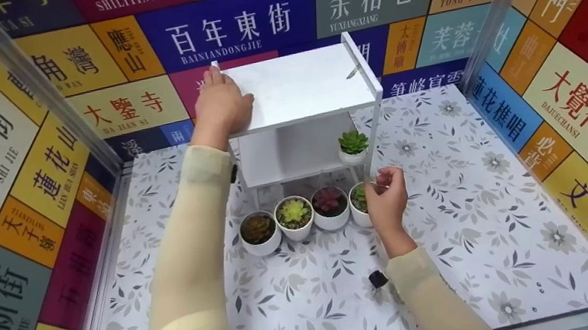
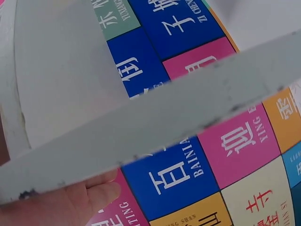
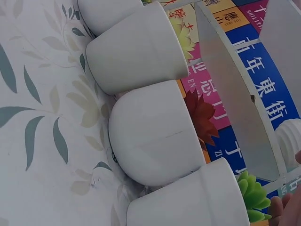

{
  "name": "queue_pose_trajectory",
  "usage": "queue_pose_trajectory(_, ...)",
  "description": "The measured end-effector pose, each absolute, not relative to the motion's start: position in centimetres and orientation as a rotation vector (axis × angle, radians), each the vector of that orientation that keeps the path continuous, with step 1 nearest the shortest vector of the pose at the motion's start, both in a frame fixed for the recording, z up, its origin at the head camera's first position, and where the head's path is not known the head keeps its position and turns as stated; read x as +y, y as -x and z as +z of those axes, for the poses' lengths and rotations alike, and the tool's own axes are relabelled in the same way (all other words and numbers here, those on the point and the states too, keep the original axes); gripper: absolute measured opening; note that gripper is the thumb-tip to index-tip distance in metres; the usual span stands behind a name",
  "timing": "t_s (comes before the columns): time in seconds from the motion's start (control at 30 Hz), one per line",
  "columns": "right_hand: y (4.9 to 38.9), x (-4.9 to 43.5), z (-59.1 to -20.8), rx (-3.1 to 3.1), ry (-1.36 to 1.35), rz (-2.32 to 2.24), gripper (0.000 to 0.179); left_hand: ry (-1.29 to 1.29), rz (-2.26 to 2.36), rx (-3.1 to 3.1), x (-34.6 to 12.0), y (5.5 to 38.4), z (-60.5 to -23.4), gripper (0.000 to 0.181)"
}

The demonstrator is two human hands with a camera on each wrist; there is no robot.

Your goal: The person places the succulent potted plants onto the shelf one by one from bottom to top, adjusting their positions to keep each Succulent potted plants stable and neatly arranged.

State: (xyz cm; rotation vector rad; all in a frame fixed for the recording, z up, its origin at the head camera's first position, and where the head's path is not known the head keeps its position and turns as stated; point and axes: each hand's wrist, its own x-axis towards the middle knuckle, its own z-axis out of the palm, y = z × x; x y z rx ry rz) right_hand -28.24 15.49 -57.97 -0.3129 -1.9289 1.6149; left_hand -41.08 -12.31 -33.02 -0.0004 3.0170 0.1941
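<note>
A white two-tier shelf (image 1: pixel 294 81) stands on the patterned surface. My left hand (image 1: pixel 222 103) grips its upper left end, the thumb over the top board. Part of that hand (image 2: pixel 70 202) shows behind a white bar in the left wrist view. A potted green succulent (image 1: pixel 353 145) sits at the right of the lower tier. Before the shelf is a row of white pots: a brownish succulent (image 1: pixel 258 230), a yellow-green one (image 1: pixel 294 215), a dark red one (image 1: pixel 329 201) and a green one (image 1: pixel 357 199). My right hand (image 1: pixel 389 200) is beside the last pot, fingers loosely bent; contact is unclear.
Walls covered in colourful sign panels (image 1: pixel 245 22) enclose the back and both sides. Metal posts (image 1: pixel 501 3) stand at the corners. The leaf-patterned surface (image 1: pixel 481 230) stretches out in front of and beside the shelf.
</note>
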Motion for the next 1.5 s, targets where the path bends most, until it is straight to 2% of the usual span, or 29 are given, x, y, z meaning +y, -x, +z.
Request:
queue_pose_trajectory(0.63,27.8,16.8,-59.4,-1.938,0.324,1.548,0.036,0.001,0.208,3.030,-12.4,41.2,-33.3,0.082)
queue_pose_trajectory(1.5,27.5,17.5,-62.0,-2.013,0.144,1.512,0.069,0.008,0.264,3.035,-12.3,40.9,-33.1,0.082)
